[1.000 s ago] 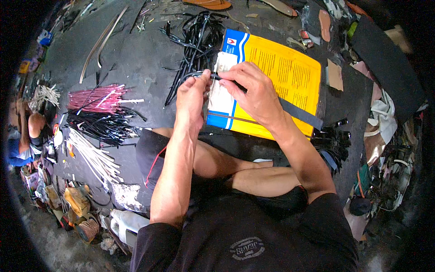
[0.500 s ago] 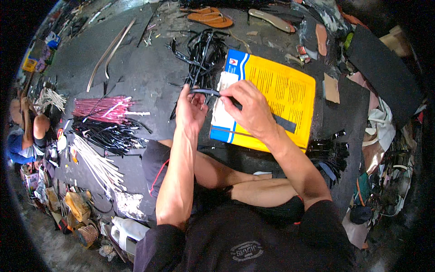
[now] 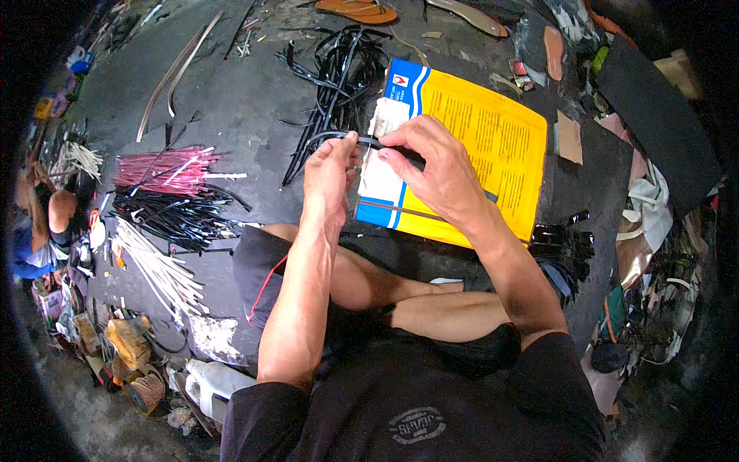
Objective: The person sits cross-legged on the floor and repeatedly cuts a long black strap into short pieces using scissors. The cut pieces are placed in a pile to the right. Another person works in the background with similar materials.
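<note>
A thin, dark, glossy strip (image 3: 368, 141) spans the short gap between my two hands. My left hand (image 3: 329, 177) pinches it between thumb and fingertips, and its loose end curves out beyond them on the left. On the other side, my right hand (image 3: 443, 169) has thumb and forefinger closed on the strip, partly hiding that end. Both hands are raised near the left edge of a flat yellow, blue and white printed board (image 3: 493, 146). Just beyond my left hand lies a loose bundle of black strips (image 3: 339, 85).
To the left lie pink strips (image 3: 165, 169), black strips (image 3: 173, 217) and white strips (image 3: 158, 266). Orange sandals (image 3: 358, 10) and a pale insole (image 3: 553, 52) rest at the far side. A white jug (image 3: 219, 385) stands near left. Another person (image 3: 46, 212) sits far left.
My left hand has turned from a loose, palm-up hold to a pinch on the strip, whose end now arcs further left. My right hand stays closed on it. The whole view has shifted slightly.
</note>
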The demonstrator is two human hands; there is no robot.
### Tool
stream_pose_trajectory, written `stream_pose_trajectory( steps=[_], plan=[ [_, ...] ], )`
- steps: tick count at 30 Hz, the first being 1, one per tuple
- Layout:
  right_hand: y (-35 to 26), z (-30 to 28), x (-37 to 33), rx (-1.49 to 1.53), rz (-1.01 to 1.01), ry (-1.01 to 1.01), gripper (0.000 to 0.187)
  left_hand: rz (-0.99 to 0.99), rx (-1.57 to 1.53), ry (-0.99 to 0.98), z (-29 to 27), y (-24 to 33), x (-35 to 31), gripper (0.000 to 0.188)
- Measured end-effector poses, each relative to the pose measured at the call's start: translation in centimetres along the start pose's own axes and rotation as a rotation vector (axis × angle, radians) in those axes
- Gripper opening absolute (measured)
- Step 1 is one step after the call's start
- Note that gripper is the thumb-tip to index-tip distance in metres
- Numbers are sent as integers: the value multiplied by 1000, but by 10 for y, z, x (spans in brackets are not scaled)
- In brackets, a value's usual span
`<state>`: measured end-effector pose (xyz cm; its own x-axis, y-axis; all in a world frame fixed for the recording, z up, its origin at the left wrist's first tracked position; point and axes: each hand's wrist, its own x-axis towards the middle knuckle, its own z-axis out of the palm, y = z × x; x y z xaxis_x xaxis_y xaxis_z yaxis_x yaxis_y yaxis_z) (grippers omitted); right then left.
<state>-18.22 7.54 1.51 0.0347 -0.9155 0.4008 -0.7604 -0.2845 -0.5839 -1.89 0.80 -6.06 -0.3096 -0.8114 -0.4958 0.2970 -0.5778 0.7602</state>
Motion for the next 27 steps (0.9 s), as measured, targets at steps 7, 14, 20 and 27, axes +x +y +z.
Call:
stream_pose_trajectory(
  steps=[7, 14, 20, 27],
  plan=[
    [1, 2, 0, 11, -1, -8, 16, -53, -6, 73, -24, -16, 30, 16],
    [-3, 6, 5, 20, -36, 19, 17, -153, -565, 157, -12, 9, 17, 24],
    [0, 3, 1, -2, -48, 15, 17, 128, 98, -25, 12, 13, -26, 29],
    [2, 3, 2, 21, -45, -52, 15, 65, 140, 0, -3, 12, -4, 28]
  ],
)
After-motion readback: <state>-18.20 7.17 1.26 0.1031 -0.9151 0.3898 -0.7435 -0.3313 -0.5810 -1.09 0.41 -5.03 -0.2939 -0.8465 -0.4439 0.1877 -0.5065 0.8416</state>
